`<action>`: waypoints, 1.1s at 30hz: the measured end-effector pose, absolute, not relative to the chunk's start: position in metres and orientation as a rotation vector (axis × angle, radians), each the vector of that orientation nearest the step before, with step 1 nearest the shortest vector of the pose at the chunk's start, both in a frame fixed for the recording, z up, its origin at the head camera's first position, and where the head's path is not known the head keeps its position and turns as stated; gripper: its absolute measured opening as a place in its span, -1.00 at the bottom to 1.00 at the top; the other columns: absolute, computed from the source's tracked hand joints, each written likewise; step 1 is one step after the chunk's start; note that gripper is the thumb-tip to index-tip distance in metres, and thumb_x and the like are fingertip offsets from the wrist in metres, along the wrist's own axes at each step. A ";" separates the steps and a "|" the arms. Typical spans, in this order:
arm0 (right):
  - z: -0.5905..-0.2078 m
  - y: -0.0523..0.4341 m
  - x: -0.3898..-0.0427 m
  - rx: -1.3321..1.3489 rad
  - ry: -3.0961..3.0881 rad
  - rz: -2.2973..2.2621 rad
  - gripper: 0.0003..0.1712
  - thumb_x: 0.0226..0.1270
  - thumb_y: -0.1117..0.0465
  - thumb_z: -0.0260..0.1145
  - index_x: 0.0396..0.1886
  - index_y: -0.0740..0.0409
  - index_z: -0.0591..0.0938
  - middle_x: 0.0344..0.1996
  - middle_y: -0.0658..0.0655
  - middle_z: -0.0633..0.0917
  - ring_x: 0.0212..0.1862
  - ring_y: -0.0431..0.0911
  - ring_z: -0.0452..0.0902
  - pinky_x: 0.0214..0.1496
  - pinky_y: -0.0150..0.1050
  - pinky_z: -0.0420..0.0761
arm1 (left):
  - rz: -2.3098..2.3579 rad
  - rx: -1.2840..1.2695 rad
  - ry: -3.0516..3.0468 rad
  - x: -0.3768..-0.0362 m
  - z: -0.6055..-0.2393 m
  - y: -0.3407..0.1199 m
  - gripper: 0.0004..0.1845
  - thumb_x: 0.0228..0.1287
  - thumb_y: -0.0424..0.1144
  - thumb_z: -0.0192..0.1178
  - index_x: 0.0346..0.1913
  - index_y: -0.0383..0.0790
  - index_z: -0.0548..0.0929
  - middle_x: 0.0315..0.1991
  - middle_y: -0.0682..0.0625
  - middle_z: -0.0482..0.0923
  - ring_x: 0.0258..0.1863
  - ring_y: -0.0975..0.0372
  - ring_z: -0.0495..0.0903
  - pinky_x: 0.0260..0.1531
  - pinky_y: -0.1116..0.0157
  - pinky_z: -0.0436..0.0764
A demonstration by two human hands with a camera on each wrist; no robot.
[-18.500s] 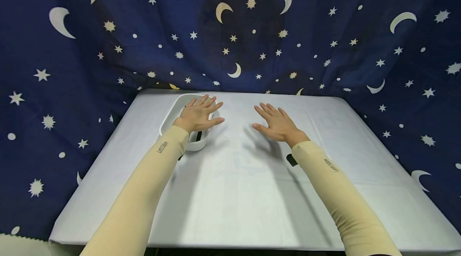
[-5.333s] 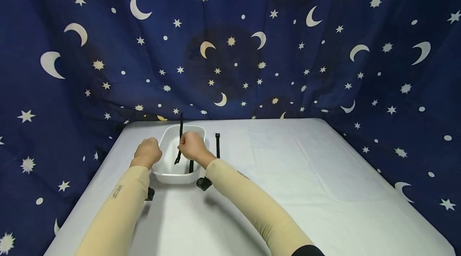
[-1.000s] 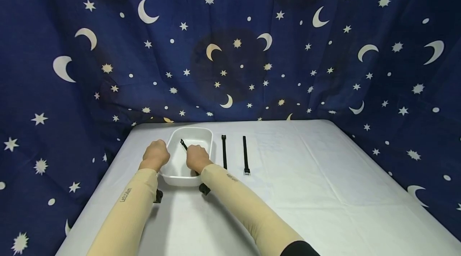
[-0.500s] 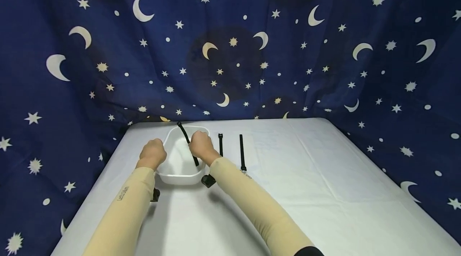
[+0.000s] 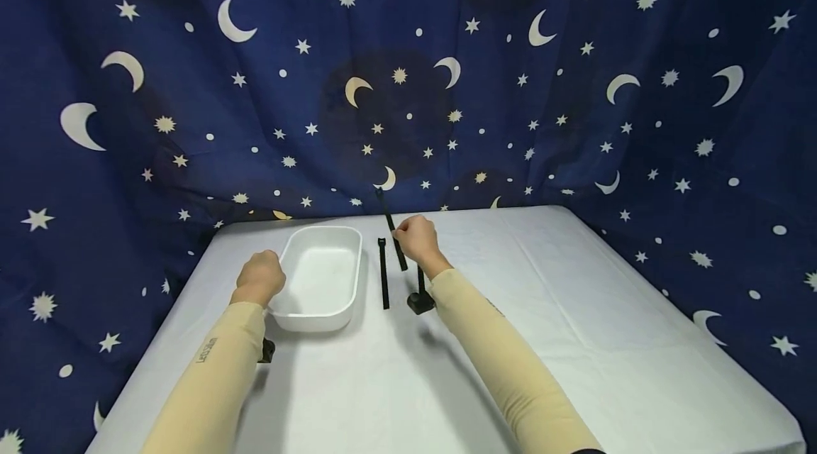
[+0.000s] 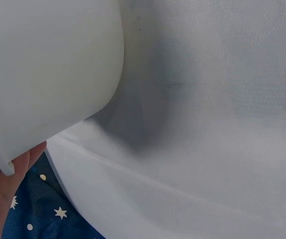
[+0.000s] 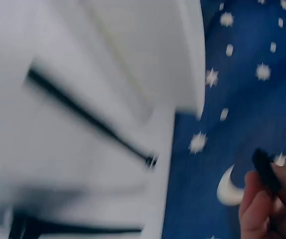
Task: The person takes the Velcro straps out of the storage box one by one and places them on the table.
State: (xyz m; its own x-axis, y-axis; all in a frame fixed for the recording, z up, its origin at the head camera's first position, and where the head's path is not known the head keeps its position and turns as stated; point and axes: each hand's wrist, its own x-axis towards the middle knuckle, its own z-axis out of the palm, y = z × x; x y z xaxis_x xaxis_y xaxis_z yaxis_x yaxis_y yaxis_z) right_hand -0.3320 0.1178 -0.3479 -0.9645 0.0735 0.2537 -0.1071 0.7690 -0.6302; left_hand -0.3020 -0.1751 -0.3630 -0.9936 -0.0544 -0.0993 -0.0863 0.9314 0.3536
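While the left hand (image 5: 259,277) grips the near-left rim of the white tub (image 5: 321,277) at centre left of the frame, the right hand (image 5: 415,237) pinches a black strap (image 5: 392,234) raised above the worktop (image 5: 574,340), right of a second strap (image 5: 384,273) lying flat.

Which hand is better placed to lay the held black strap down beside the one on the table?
Right hand: it pinches the black strap above the table; the left hand grips the white plastic tub.

Motion-blurred right wrist view, second lying strap (image 5: 420,282) mostly behind the right hand (image 5: 416,240), perhaps touching it.
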 end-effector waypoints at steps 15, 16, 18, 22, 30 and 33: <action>-0.405 0.225 -0.322 -0.391 -2.799 0.928 -0.76 0.35 0.19 0.33 -0.34 0.27 0.81 -0.26 0.25 0.81 -0.39 -0.04 0.62 -0.37 -0.23 0.57 | 0.546 -0.118 2.992 -0.301 -0.363 -0.175 -0.66 0.35 -0.43 -0.01 0.08 -0.62 0.51 -0.04 -0.47 0.60 -0.15 -0.15 0.68 -0.28 0.01 0.70; -0.407 0.227 -0.321 -0.404 -2.799 0.929 -0.75 0.35 0.19 0.32 -0.35 0.28 0.81 -0.27 0.25 0.81 -0.39 -0.04 0.62 -0.37 -0.23 0.57 | 0.547 -0.119 2.991 -0.301 -0.363 -0.175 -0.66 0.35 -0.43 -0.01 0.08 -0.62 0.51 -0.04 -0.47 0.60 -0.15 -0.15 0.68 -0.28 0.01 0.70; -0.411 0.231 -0.321 -0.427 -2.798 0.935 -0.75 0.35 0.19 0.32 -0.36 0.28 0.80 -0.26 0.25 0.81 -0.40 -0.06 0.60 -0.35 -0.22 0.57 | 0.550 -0.119 2.992 -0.301 -0.362 -0.175 -0.66 0.35 -0.43 -0.01 0.08 -0.62 0.51 -0.04 -0.48 0.60 -0.16 -0.15 0.68 -0.29 0.01 0.69; -0.415 0.230 -0.322 -0.456 -2.800 0.951 -0.76 0.35 0.19 0.32 -0.37 0.27 0.78 -0.27 0.25 0.80 -0.42 -0.08 0.57 -0.35 -0.23 0.56 | 0.569 -0.119 2.997 -0.301 -0.362 -0.176 -0.66 0.36 -0.43 -0.02 0.07 -0.61 0.51 -0.05 -0.46 0.61 -0.19 -0.12 0.67 -0.30 0.03 0.69; -0.422 0.227 -0.321 -0.442 -2.837 0.899 -0.76 0.34 0.21 0.33 -0.30 0.32 0.79 -0.25 0.27 0.80 -0.27 0.06 0.71 -0.26 -0.15 0.67 | 0.584 -0.132 2.995 -0.302 -0.363 -0.177 -0.68 0.36 -0.44 -0.02 0.06 -0.61 0.52 -0.09 -0.45 0.63 -0.26 -0.06 0.67 -0.34 0.07 0.69; -0.422 0.226 -0.321 -0.419 -2.843 0.855 -0.76 0.34 0.22 0.33 -0.37 0.31 0.79 -0.31 0.25 0.81 -0.32 0.05 0.68 -0.28 -0.14 0.66 | 0.601 -0.128 2.998 -0.302 -0.363 -0.179 -0.68 0.35 -0.44 -0.03 0.04 -0.62 0.53 -0.10 -0.45 0.63 -0.28 -0.05 0.67 -0.34 0.07 0.69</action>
State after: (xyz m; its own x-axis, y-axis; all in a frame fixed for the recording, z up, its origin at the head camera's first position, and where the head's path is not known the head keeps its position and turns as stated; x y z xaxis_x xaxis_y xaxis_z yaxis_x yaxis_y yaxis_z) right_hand -0.3211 0.2256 -0.4224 -0.9509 0.3044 0.0560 0.2231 0.7994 -0.5578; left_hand -0.3017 -0.1786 -0.3628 -0.9932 -0.0660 -0.0964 -0.0980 0.9196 0.3805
